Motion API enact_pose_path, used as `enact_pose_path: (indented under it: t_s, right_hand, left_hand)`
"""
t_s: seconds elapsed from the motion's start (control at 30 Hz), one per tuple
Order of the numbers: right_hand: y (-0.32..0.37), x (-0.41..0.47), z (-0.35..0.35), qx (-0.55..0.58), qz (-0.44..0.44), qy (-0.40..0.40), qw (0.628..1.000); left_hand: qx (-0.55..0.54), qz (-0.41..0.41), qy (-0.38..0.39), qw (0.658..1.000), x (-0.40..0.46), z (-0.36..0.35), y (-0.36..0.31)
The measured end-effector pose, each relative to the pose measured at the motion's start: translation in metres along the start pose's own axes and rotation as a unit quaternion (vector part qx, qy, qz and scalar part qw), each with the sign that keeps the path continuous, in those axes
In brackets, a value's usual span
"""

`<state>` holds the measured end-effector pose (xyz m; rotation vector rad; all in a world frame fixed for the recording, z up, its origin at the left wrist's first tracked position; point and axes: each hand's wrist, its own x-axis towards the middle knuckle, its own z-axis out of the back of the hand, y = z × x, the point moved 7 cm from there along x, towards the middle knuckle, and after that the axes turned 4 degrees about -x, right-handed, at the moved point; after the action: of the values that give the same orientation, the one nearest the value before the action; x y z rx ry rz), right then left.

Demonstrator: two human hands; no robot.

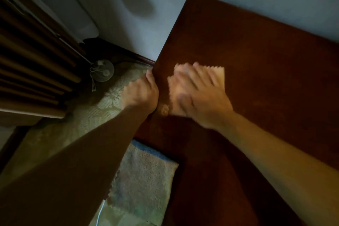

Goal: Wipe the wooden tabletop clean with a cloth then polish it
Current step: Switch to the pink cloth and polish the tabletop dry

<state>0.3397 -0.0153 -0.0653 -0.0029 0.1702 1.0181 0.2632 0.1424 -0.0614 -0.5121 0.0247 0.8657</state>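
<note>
A dark reddish-brown wooden tabletop (256, 71) fills the right half of the view. My right hand (200, 95) lies flat on a pale orange cloth (219, 76) near the table's left edge, fingers spread and blurred by motion. The cloth's zigzag edge shows past my fingertips. My left hand (141, 93) grips the left edge of the tabletop, fingers curled over the rim. A small pale patch (163, 109) sits on the wood between the two hands.
A fuzzy mat with a blue border (145, 180) lies on the patterned floor (95, 115) beside the table. Brown curtains (31, 60) hang at the left. A round fan base with a cord (101, 70) stands in the corner by the grey wall (128, 14).
</note>
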Motion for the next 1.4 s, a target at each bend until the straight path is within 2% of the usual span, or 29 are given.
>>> enact_pose_path:
  t_s: [0.1, 0.23, 0.43, 0.57, 0.77, 0.9, 1.07, 1.2, 1.4]
  right_hand:
    - [-0.034, 0.039, 0.011, -0.025, -0.072, -0.013, 0.997]
    - [-0.025, 0.044, 0.013, -0.016, -0.08, -0.018, 0.997]
    - [0.04, -0.018, -0.003, 0.001, 0.014, 0.002, 1.0]
    - [0.017, 0.001, 0.001, 0.007, 0.061, 0.012, 0.998]
    - [-0.079, 0.096, 0.022, -0.006, -0.076, 0.012, 0.997]
    - [-0.074, 0.114, 0.029, -0.007, -0.115, 0.007, 0.993]
    - [0.007, 0.065, 0.024, -0.027, 0.056, -0.008, 0.998]
    - [-0.005, 0.078, 0.024, -0.046, 0.106, 0.019, 0.993]
    - [-0.096, 0.18, 0.046, -0.021, -0.024, 0.01, 0.999]
  left_hand:
    - [-0.007, -0.006, -0.008, 1.0, 0.002, -0.002, 0.001]
    - [-0.003, -0.001, -0.016, 1.0, 0.005, -0.006, 0.006]
    - [-0.016, -0.006, -0.013, 1.0, 0.004, -0.006, 0.008]
    - [-0.018, -0.005, -0.019, 1.0, 0.003, -0.003, 0.006]
    - [-0.018, -0.002, -0.013, 1.0, 0.003, -0.004, 0.008]
    - [-0.019, -0.008, -0.012, 1.0, 0.003, -0.004, 0.007]
    - [-0.023, -0.011, -0.016, 1.0, 0.003, -0.001, 0.004]
    - [-0.02, 0.004, -0.008, 1.0, 0.003, 0.0, 0.007]
    - [-0.006, 0.025, -0.003, 1.0, 0.003, -0.003, 0.009]
